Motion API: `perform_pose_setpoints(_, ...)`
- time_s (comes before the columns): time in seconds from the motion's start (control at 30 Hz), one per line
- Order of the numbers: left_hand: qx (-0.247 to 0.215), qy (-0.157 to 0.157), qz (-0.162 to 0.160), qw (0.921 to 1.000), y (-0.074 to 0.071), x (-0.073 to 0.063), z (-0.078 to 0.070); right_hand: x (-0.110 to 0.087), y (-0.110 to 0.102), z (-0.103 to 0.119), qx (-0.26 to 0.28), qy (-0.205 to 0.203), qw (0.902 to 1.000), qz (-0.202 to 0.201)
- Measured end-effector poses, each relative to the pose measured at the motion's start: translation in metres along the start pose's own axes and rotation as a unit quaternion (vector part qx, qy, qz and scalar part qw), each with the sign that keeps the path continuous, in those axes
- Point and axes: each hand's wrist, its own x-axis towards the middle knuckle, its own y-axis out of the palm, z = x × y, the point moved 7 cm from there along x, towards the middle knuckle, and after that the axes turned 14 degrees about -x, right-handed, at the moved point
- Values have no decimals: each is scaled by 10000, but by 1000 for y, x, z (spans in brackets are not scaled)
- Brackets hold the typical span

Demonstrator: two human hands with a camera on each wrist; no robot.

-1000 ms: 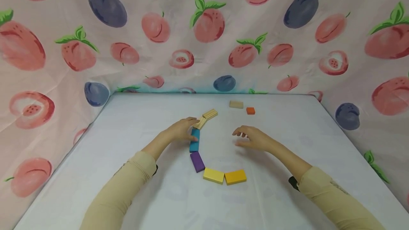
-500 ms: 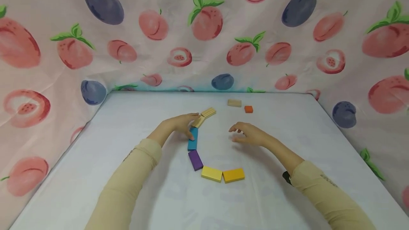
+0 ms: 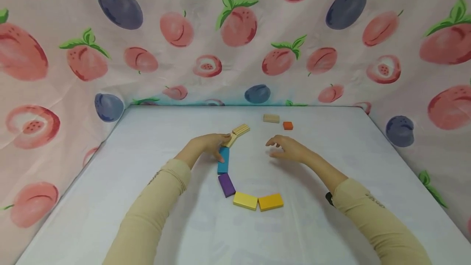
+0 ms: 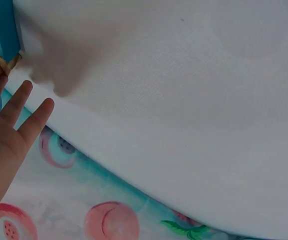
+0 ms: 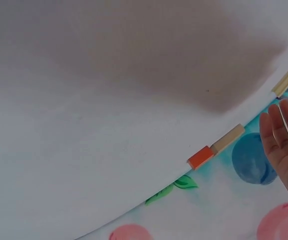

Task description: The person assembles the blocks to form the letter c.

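Observation:
In the head view, my left hand (image 3: 209, 144) is at the curved row of blocks, its thumb over the blue block (image 3: 223, 165). Its fingertips touch the plain wooden block (image 3: 231, 139) just beyond; in the left wrist view these fingers (image 4: 19, 102) look fairly straight and spread. A grooved wooden block (image 3: 241, 129) sits at the row's far end. Nearer lie the purple block (image 3: 226, 185), a pale yellow block (image 3: 245, 201) and an orange-yellow block (image 3: 270, 202). My right hand (image 3: 288, 148) hovers right of the row, fingers loosely bent, holding nothing.
Toward the table's back edge lie a light wooden block (image 3: 271, 118) and a small orange block (image 3: 288, 126), apart from the row. A fruit-print cloth (image 3: 206, 32) hangs behind and along both sides of the white table (image 3: 176, 232).
My left hand has shifted slightly forward and right, its fingers over the plain wooden block. The right hand has drifted a little forward. The other blocks stay in place.

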Motion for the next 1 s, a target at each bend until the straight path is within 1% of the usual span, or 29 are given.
perform_pose_setpoints(0.17, 197, -50, 115, 9997, 2, 0, 0, 5, -2, -8, -41, 150, 9997, -168)
perform_pose_setpoints(0.3, 417, -44, 174, 9990, 3, 2, -1, 11, -4, -22, 112, 419, 9985, -348)
perform_pose_setpoints(0.4, 404, -8, 203, 9990, 5, 3, -2, 15, -6, -32, 143, 481, 9974, -521)
perform_pose_setpoints(0.53, 319, 13, 239, 9992, 8, 3, -2, 22, -8, -44, 71, 533, 9965, -642)
perform_pose_setpoints(0.77, 209, 104, 236, 9994, 7, 1, -2, 39, -12, -65, -23, 858, 9932, -786)
perform_pose_setpoints(0.87, 203, 124, 229, 9995, 6, 1, -1, 47, -12, -69, -90, 871, 9933, -752)
perform_pose_setpoints(1.0, 319, 155, 195, 9992, 5, 1, 2, 58, -15, -71, -54, 883, 9932, -755)
